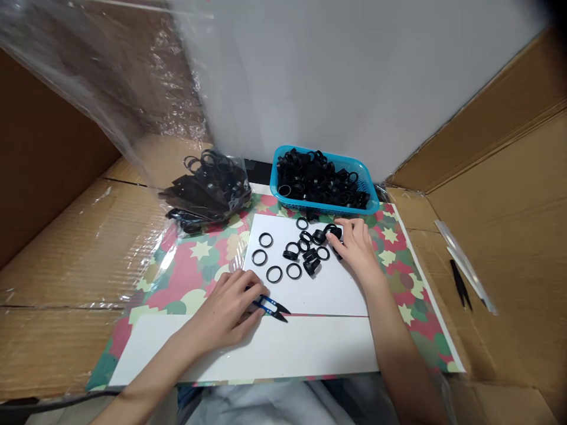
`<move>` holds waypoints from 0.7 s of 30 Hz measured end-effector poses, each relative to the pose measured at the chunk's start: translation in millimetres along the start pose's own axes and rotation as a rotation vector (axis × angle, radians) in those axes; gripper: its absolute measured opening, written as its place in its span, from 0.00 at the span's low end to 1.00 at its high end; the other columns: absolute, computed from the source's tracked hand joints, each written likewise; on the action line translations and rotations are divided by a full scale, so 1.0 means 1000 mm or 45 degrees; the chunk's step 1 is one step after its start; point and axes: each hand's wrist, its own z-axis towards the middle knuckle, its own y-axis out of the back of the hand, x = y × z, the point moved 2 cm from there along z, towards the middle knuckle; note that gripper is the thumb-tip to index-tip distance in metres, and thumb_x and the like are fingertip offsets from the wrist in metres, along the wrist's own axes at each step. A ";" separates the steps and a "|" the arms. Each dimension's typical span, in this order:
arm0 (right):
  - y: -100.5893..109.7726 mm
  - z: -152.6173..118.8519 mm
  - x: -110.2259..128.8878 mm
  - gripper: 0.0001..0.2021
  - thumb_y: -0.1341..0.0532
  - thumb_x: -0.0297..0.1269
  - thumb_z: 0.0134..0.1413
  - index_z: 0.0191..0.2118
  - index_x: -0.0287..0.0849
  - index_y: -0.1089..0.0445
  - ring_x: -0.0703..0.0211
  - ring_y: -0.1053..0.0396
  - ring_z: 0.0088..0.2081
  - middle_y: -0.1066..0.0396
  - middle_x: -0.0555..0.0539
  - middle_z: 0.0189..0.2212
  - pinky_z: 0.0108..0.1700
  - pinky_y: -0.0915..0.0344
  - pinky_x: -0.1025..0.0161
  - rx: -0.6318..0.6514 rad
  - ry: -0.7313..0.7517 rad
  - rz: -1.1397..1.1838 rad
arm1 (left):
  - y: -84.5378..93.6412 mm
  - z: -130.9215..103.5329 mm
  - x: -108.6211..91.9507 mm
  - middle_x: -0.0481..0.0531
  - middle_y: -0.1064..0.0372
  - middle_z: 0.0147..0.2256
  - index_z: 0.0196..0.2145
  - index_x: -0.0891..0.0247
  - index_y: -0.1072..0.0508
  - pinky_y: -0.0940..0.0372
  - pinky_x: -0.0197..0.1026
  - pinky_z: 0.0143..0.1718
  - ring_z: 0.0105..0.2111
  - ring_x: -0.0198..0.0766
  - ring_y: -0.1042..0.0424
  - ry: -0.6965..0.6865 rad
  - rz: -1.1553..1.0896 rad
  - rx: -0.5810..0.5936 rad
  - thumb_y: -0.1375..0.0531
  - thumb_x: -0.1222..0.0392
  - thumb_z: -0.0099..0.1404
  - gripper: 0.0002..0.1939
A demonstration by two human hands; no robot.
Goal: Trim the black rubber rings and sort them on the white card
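Note:
My left hand (234,307) is closed round blue-handled thread snips (269,306) over the white sheets, their black blades apart and pointing right. At the right of the upper white sheet (328,295), the fingers of my right hand (354,241) curl over black rings (332,231) at the edge of a loose pile. Several black rubber rings and short sleeves (311,254) lie in that pile. Left of it, single thin rings (274,274) rest flat and apart from one another. What lies beneath my right fingers is partly hidden.
A blue basket (372,203) full of black rings stands behind the sheet. To its left lies a clear plastic bag (212,189) with black parts. Black tweezers (460,284) and a clear strip (467,265) lie on cardboard at the right. Cardboard walls flank the patterned board (195,265).

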 end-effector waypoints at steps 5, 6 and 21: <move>0.012 0.004 -0.001 0.15 0.49 0.45 0.59 0.47 0.43 0.35 0.49 0.40 0.42 0.38 0.41 0.40 0.43 0.41 0.54 -0.200 -0.067 0.054 | 0.006 -0.017 0.012 0.51 0.34 0.36 0.40 0.59 0.33 0.45 0.42 0.37 0.36 0.41 0.36 0.021 0.047 -0.105 0.47 0.55 0.65 0.09; 0.017 0.005 0.000 0.13 0.49 0.43 0.60 0.45 0.43 0.35 0.50 0.40 0.41 0.37 0.42 0.39 0.42 0.42 0.55 -0.254 -0.054 0.082 | 0.010 -0.023 0.017 0.51 0.33 0.36 0.39 0.59 0.33 0.44 0.42 0.37 0.36 0.41 0.35 0.073 0.062 -0.170 0.47 0.54 0.65 0.09; 0.010 -0.069 0.067 0.05 0.47 0.32 0.58 0.32 0.40 0.37 0.57 0.40 0.30 0.33 0.47 0.25 0.31 0.49 0.61 -0.057 0.360 -0.035 | 0.033 -0.051 0.041 0.53 0.34 0.39 0.43 0.60 0.37 0.40 0.42 0.35 0.39 0.47 0.32 0.947 0.455 -0.494 0.49 0.45 0.65 0.17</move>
